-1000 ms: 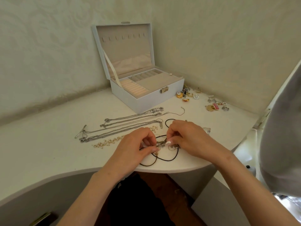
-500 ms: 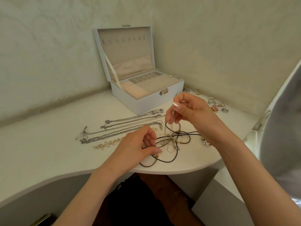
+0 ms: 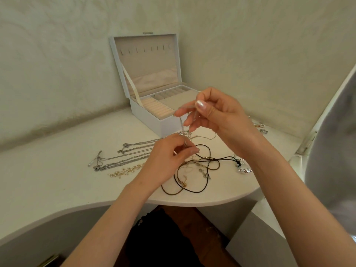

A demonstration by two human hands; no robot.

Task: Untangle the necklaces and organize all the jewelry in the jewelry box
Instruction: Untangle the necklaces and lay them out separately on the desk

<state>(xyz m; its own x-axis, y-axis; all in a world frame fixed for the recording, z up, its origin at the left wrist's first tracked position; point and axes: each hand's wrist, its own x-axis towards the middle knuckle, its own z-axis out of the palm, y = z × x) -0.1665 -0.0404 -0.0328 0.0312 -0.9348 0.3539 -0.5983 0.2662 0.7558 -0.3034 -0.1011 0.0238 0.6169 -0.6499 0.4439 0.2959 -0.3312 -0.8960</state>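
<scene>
Necklace chain (image 3: 181,123), frame centre: pinches top with right hand (image 3: 221,116) fingertips, clamps lower part in left hand (image 3: 165,158) fingers, above tangled cords (image 3: 204,165), before open jewelry box (image 3: 146,120).

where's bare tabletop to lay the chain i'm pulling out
Bare tabletop lies left of the straightened silver chains, up to the wall, and between them and the jewelry box. Crowded: the black cords near the front edge and the silver pendant to their right.
</scene>
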